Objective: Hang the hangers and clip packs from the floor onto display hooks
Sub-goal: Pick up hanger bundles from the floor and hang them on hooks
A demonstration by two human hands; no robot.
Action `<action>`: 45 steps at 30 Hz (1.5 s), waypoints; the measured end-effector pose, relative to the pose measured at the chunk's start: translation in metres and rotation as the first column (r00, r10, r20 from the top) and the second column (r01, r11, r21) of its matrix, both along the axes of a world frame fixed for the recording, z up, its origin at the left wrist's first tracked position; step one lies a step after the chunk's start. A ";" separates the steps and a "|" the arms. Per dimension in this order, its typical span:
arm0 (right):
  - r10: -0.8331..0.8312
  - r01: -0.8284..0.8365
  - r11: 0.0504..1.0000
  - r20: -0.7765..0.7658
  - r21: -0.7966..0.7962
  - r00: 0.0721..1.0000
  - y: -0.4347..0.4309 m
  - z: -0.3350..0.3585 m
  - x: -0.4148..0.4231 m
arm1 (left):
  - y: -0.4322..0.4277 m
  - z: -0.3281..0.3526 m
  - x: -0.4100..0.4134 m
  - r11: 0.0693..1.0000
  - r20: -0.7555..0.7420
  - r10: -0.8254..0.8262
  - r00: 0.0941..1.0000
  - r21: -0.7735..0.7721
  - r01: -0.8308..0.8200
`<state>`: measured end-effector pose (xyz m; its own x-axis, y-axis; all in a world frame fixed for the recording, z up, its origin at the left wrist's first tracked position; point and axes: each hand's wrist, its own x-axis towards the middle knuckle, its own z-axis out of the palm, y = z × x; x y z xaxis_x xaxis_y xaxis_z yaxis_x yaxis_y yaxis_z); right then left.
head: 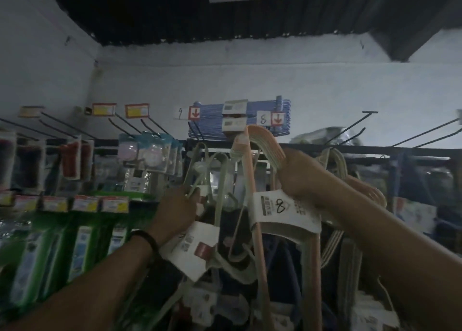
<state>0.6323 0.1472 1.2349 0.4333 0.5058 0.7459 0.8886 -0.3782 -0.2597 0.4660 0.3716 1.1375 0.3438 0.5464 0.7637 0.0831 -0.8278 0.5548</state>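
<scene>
My right hand (303, 178) grips a bundle of pink and cream plastic hangers (265, 146) just below their curved hooks, holding it raised in front of the rack; a white paper band (282, 213) marked "8" wraps the bundle. My left hand (177, 207) holds the wires of a pale green hanger pack (207, 165) that hangs lower left of it, with its own white label (192, 245). A stack of blue hangers (250, 117) with a label hangs on the top hooks behind.
Black display hooks (350, 128) jut from the wall at upper right and upper left (57, 128). Clip packs (152, 153) and red and dark packs (70, 161) hang on the left; green packs (82, 245) below them. More hanger packs crowd the rack bottom.
</scene>
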 end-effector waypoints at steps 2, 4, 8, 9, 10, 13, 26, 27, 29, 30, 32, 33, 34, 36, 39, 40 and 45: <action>-0.013 0.010 0.999 -0.059 -0.052 0.998 0.004 0.002 0.014 | 0.005 0.007 -0.009 1.000 0.050 -0.006 0.999 0.028 0.005; -0.022 0.019 0.997 -0.044 -0.076 0.999 0.012 0.001 0.028 | 0.010 0.013 -0.016 0.998 0.121 -0.051 0.991 0.038 0.047; -0.076 0.076 0.994 0.007 -0.074 0.997 0.024 0.011 0.043 | 0.007 0.029 -0.022 0.978 0.054 -0.188 0.981 0.097 0.183; -0.082 0.082 0.994 0.008 -0.075 0.997 0.026 0.017 0.046 | 0.005 0.033 -0.020 0.971 0.006 -0.186 0.982 0.155 0.183; -0.084 0.084 0.995 -0.009 -0.058 0.996 0.027 0.024 0.048 | 0.003 0.037 -0.018 0.960 -0.032 -0.194 0.981 0.200 0.196; -0.084 0.084 0.996 -0.028 0.022 0.996 0.030 0.037 0.049 | -0.007 0.046 -0.006 0.932 -0.086 -0.244 0.966 0.254 0.258; 0.059 -0.066 0.944 0.031 0.324 0.998 0.037 0.010 0.054 | -0.039 0.065 0.026 0.910 -0.005 -0.329 0.944 0.267 0.319; 0.045 -0.049 0.948 0.020 0.315 0.999 0.042 0.006 0.058 | -0.040 0.066 0.027 0.913 -0.003 -0.325 0.946 0.258 0.315; 0.025 -0.018 0.944 -0.016 0.330 1.000 0.052 0.006 0.067 | -0.042 0.070 0.028 0.922 -0.023 -0.300 0.954 0.248 0.296; 0.023 -0.011 0.941 -0.031 0.339 0.999 0.055 0.009 0.071 | -0.043 0.072 0.029 0.925 -0.042 -0.290 0.956 0.245 0.292; 0.026 -0.006 0.942 -0.054 0.336 0.998 0.061 0.020 0.077 | -0.044 0.076 0.029 0.918 -0.072 -0.286 0.955 0.266 0.295; 0.029 -0.006 0.948 -0.070 0.318 0.997 0.064 0.026 0.079 | -0.044 0.077 0.029 0.915 -0.080 -0.278 0.957 0.280 0.289; 0.024 0.002 0.955 -0.084 0.296 0.996 0.066 0.031 0.081 | -0.043 0.078 0.030 0.916 -0.080 -0.270 0.960 0.287 0.281; -0.002 0.032 0.963 -0.111 0.269 0.994 0.074 0.035 0.086 | -0.038 0.078 0.034 0.923 -0.059 -0.279 0.958 0.258 0.285; -0.033 0.079 0.962 -0.175 0.260 0.984 0.091 0.032 0.101 | -0.026 0.077 0.040 0.953 -0.024 -0.258 0.966 0.159 0.259; -0.035 0.088 0.961 -0.199 0.263 0.979 0.098 0.030 0.108 | -0.019 0.076 0.042 0.960 -0.014 -0.245 0.969 0.133 0.245; -0.048 0.116 0.948 -0.228 0.296 0.973 0.131 0.014 0.135 | 0.016 0.073 0.041 0.969 0.010 -0.223 0.975 0.109 0.221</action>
<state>0.7669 0.2782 1.2492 0.6303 0.2245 0.7432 0.7681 -0.3193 -0.5550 0.5070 0.3872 1.2101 0.4296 0.3734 0.8222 -0.1210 -0.8785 0.4622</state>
